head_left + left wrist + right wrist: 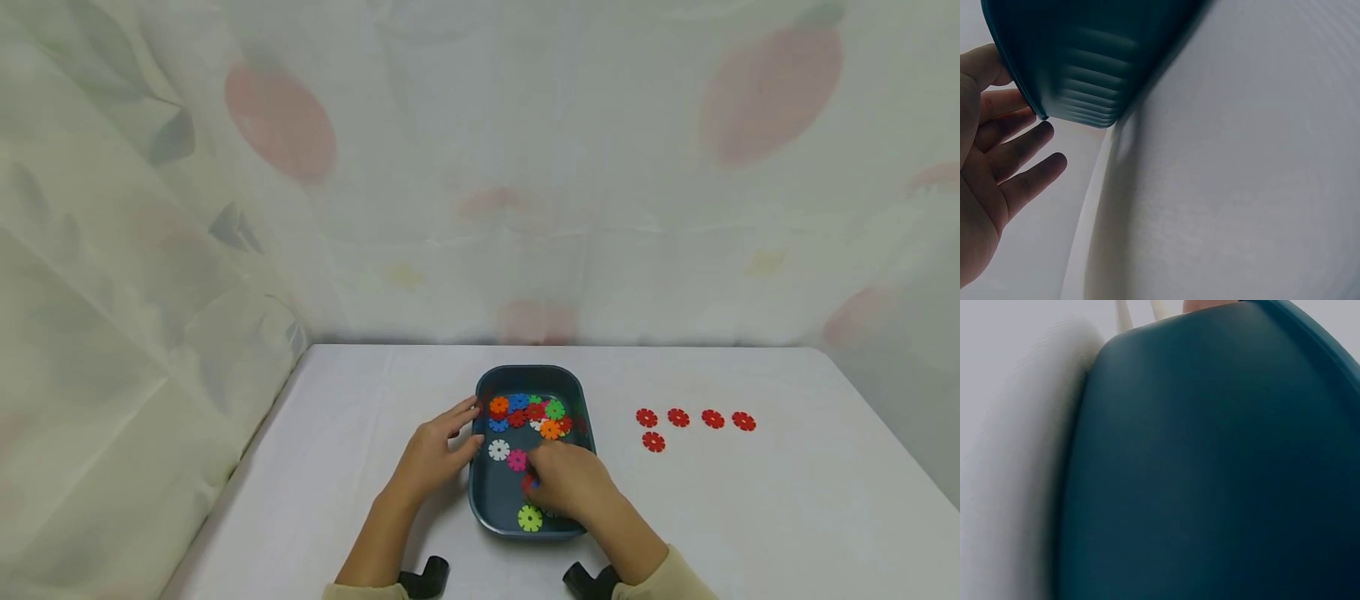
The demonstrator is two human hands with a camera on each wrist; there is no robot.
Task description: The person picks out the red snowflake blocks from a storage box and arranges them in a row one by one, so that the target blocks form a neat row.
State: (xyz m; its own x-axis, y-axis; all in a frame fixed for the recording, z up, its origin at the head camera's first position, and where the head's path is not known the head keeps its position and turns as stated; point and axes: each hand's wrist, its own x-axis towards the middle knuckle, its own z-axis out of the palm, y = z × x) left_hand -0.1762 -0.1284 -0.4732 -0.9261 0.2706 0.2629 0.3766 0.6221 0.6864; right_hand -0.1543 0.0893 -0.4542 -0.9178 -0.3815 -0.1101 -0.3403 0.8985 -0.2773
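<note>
A dark teal tray (487, 510) holds several notched plastic discs in mixed colours. My left hand (438, 450) is at the tray's left side, its fingers extended and some fingertips at the rim; the left wrist view shows this hand (997, 144) beside the tray's outer wall (1085, 69). Inside the tray, my right hand (573, 479) reaches down with bent fingers. A red disc (528, 484) lies at its fingertips, with a bit of blue beside it. The hand hides the fingertips, so a grip cannot be made out. A pink disc (517, 460) and a yellow-green disc (530, 518) are close by.
To the right of the tray, several red discs (678, 417) lie on the white table, most in a row and one (653, 442) below. At the tray's far end sit more discs, among them an orange one (498, 405). A patterned cloth (540, 208) hangs behind.
</note>
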